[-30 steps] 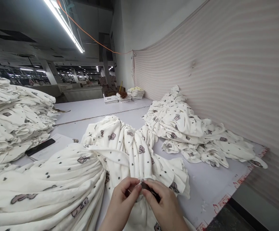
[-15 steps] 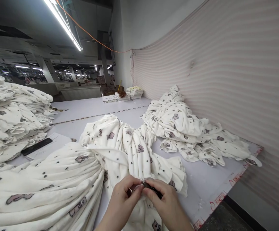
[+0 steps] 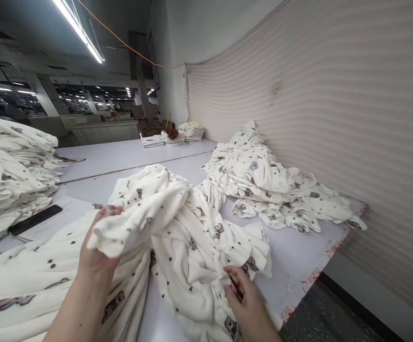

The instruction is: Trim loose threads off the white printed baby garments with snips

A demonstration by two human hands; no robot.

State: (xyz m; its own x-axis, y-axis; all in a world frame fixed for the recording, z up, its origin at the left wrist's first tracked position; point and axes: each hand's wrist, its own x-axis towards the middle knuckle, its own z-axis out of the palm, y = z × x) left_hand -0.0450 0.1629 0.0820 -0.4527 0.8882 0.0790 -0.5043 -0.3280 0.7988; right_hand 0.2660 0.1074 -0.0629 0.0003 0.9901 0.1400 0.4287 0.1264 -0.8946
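Two-handed over the tabletop: holding white cloth raised at near left in the grip of the left hand; pinching a dark tool in the narrow grip of the right hand, near bare room along the right edge.

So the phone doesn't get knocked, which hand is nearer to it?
Left. The left hand grips white cloth to the right of the phone; the right hand is farther right, holding a slim dark tool.
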